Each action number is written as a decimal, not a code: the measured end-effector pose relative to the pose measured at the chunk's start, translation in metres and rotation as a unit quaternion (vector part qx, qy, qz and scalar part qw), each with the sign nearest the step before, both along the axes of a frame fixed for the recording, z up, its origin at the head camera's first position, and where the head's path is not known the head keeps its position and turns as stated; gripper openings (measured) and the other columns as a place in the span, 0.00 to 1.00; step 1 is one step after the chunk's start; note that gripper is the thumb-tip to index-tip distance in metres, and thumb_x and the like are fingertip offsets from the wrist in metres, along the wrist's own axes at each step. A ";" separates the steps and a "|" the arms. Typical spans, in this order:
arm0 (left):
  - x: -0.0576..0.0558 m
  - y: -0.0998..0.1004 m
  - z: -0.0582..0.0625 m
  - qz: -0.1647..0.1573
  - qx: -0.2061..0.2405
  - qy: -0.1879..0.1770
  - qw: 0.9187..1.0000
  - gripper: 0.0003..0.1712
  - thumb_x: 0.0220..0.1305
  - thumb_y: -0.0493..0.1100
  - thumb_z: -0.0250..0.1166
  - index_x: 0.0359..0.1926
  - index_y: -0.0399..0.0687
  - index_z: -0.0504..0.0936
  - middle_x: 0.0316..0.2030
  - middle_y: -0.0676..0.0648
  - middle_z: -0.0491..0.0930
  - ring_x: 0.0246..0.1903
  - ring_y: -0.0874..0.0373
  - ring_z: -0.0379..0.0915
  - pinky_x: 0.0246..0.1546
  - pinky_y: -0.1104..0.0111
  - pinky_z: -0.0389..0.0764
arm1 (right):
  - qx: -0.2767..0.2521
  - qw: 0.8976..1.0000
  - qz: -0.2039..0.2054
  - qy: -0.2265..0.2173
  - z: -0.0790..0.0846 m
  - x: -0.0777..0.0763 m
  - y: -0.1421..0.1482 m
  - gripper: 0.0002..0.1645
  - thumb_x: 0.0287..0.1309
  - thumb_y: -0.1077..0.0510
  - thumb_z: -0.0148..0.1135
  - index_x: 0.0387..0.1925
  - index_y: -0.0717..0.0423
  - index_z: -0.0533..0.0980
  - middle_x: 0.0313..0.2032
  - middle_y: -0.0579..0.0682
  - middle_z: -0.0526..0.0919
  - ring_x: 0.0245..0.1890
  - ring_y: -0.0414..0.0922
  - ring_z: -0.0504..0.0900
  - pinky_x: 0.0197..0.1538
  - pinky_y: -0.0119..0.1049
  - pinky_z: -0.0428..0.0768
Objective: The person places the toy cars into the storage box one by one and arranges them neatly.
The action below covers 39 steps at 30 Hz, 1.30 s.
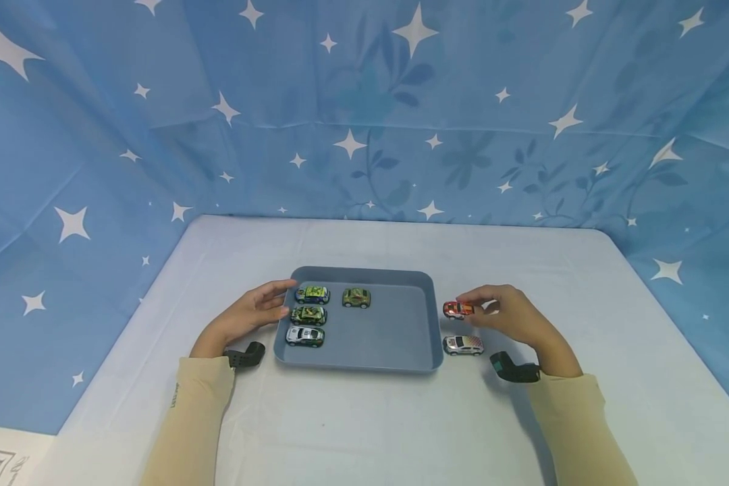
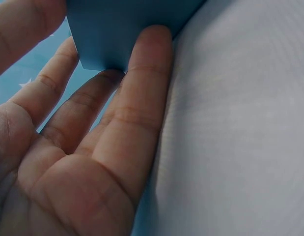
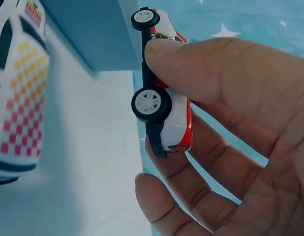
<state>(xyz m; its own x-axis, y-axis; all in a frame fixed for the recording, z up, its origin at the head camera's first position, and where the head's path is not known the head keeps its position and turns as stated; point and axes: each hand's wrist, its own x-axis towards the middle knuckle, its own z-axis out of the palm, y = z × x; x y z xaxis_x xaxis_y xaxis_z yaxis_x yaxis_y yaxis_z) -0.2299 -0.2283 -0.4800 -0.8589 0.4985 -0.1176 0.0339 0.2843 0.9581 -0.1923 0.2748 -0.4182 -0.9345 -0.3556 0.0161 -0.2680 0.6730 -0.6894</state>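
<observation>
In the head view my right hand [image 1: 510, 317] pinches a red toy car [image 1: 458, 310] just off the tray's right side. The right wrist view has the thumb on the side of this red and white toy car [image 3: 166, 118], its wheels showing. My left hand [image 1: 249, 317] rests at the left edge of a blue-grey tray [image 1: 358, 368], fingers extended. Up close, the left fingers [image 2: 137, 98] touch the tray's outer wall [image 2: 112, 34]. Inside the tray, a green-yellow car [image 1: 312, 295], a dark green car [image 1: 308, 315] and a silver-white car [image 1: 305, 337] line the left side.
A camouflage toy car [image 1: 356, 298] sits right of that column in the tray. Outside, a silver car with a checkered pattern [image 1: 464, 345] stands near the tray's right wall. A white cloth covers the table [image 1: 364, 432]; a blue starred curtain [image 1: 364, 101] hangs behind.
</observation>
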 end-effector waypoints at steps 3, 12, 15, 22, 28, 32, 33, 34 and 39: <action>0.001 0.000 0.001 0.000 -0.001 -0.001 1.000 0.39 0.80 0.41 0.64 0.83 0.35 0.60 0.84 0.30 0.51 0.81 0.25 0.45 0.77 0.35 0.59 | -0.004 1.000 0.008 0.004 0.003 0.000 -0.002 0.19 0.60 0.67 0.78 0.53 0.66 0.87 0.48 0.56 0.90 0.45 0.46 0.84 0.51 0.40 0.87; 0.001 0.001 0.003 0.004 0.002 -0.013 1.000 0.41 0.79 0.42 0.66 0.83 0.36 0.59 0.84 0.31 0.51 0.81 0.25 0.44 0.77 0.36 0.60 | -0.011 0.999 0.025 0.020 0.007 0.003 -0.006 0.18 0.60 0.68 0.78 0.52 0.65 0.88 0.46 0.52 0.90 0.41 0.39 0.81 0.49 0.37 0.87; 0.001 0.000 0.002 0.004 0.003 -0.015 1.000 0.41 0.79 0.43 0.66 0.83 0.36 0.59 0.84 0.30 0.51 0.81 0.25 0.44 0.77 0.36 0.59 | -0.016 0.999 0.029 0.020 0.008 0.003 -0.007 0.18 0.60 0.68 0.78 0.52 0.64 0.88 0.43 0.49 0.89 0.39 0.38 0.80 0.49 0.37 0.86; 0.001 0.000 0.002 0.002 0.000 -0.011 1.000 0.43 0.78 0.45 0.67 0.84 0.36 0.59 0.83 0.30 0.52 0.81 0.25 0.46 0.77 0.37 0.61 | -0.023 0.999 0.044 0.021 0.005 0.003 -0.012 0.19 0.59 0.69 0.78 0.53 0.63 0.88 0.45 0.50 0.90 0.41 0.37 0.82 0.49 0.38 0.86; 0.001 0.000 0.002 0.007 -0.003 -0.015 1.000 0.43 0.78 0.44 0.67 0.84 0.36 0.59 0.84 0.30 0.51 0.81 0.26 0.45 0.77 0.37 0.61 | -0.032 0.997 0.061 0.026 0.004 0.001 -0.019 0.19 0.59 0.68 0.79 0.52 0.63 0.88 0.45 0.50 0.90 0.41 0.39 0.83 0.47 0.38 0.86; 0.001 0.000 0.002 0.008 -0.004 -0.015 1.000 0.42 0.78 0.45 0.67 0.84 0.37 0.59 0.84 0.30 0.52 0.81 0.26 0.45 0.77 0.37 0.61 | -0.035 0.996 0.071 0.027 0.002 0.000 -0.025 0.19 0.59 0.68 0.80 0.53 0.64 0.88 0.44 0.50 0.90 0.41 0.40 0.83 0.46 0.38 0.86; 0.001 0.000 0.002 0.007 -0.004 -0.015 1.000 0.43 0.78 0.45 0.67 0.84 0.37 0.59 0.84 0.30 0.52 0.81 0.26 0.45 0.77 0.37 0.60 | -0.035 0.996 0.073 0.026 0.002 0.000 -0.026 0.19 0.59 0.67 0.80 0.53 0.64 0.88 0.44 0.50 0.90 0.41 0.40 0.83 0.47 0.39 0.86; 0.001 0.000 0.002 0.007 -0.004 -0.014 1.000 0.43 0.79 0.45 0.67 0.84 0.37 0.59 0.84 0.30 0.52 0.81 0.26 0.46 0.77 0.37 0.61 | -0.035 0.996 0.074 0.025 0.002 0.000 -0.028 0.19 0.59 0.67 0.80 0.53 0.64 0.88 0.44 0.50 0.90 0.41 0.40 0.83 0.47 0.39 0.86; 0.001 -0.001 0.001 0.005 -0.001 -0.014 1.000 0.43 0.78 0.46 0.68 0.84 0.37 0.59 0.84 0.31 0.51 0.81 0.26 0.45 0.77 0.37 0.60 | -0.034 0.996 0.078 0.015 0.003 -0.001 -0.036 0.19 0.60 0.65 0.80 0.53 0.64 0.88 0.44 0.49 0.90 0.42 0.42 0.84 0.48 0.40 0.86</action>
